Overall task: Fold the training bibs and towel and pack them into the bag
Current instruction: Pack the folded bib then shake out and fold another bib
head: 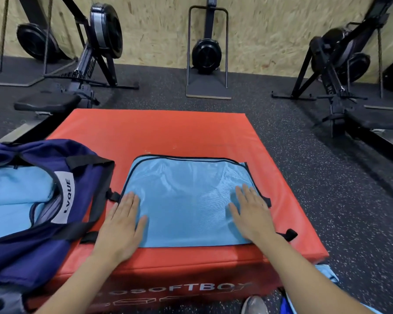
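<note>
A light blue mesh training bib (186, 200) with dark edging lies folded flat on the red soft box (159, 132). My left hand (123, 223) rests flat, fingers apart, on the bib's near left corner. My right hand (250, 214) presses flat on its near right side. To the left stands the navy bag (82, 184), its top open. Light blue folded fabric (16, 191) lies inside it.
Rowing machines (93, 53) stand on the dark rubber floor (304, 177) to the left and right, and another machine (207, 53) leans at the far wall. More light blue cloth (329, 275) hangs by my right side, below the box edge.
</note>
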The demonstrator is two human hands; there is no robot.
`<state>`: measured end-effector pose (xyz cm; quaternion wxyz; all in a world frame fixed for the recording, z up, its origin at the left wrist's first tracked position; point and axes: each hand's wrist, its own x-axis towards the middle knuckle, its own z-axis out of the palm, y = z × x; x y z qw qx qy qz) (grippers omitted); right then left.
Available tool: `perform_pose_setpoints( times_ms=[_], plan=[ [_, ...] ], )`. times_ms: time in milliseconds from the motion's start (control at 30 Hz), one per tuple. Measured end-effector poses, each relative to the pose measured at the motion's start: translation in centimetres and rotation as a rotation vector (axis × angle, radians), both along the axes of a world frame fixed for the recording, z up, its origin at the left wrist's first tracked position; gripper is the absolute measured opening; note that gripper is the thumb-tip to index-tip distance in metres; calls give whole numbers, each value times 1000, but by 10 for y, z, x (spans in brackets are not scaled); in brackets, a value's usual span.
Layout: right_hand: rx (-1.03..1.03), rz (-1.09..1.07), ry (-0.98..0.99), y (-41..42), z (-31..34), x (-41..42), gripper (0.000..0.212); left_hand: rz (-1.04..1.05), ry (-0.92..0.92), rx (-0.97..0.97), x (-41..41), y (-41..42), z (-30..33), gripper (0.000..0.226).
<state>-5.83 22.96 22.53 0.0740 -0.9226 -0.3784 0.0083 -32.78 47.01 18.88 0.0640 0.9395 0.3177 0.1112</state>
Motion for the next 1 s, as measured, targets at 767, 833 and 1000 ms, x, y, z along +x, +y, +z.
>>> perform_pose_setpoints(
  times_ms=[767, 833, 1000],
  plan=[
    [74, -174, 104, 23, -9, 94, 58, 5, -62, 254, 170, 178, 20, 57],
    [53, -209, 149, 20, -10, 99, 58, -38, -160, 127, 165, 132, 24, 62],
    [2, -212, 173, 17, -10, 97, 58, -505, -116, -208, 123, -40, 31, 76]
  ],
)
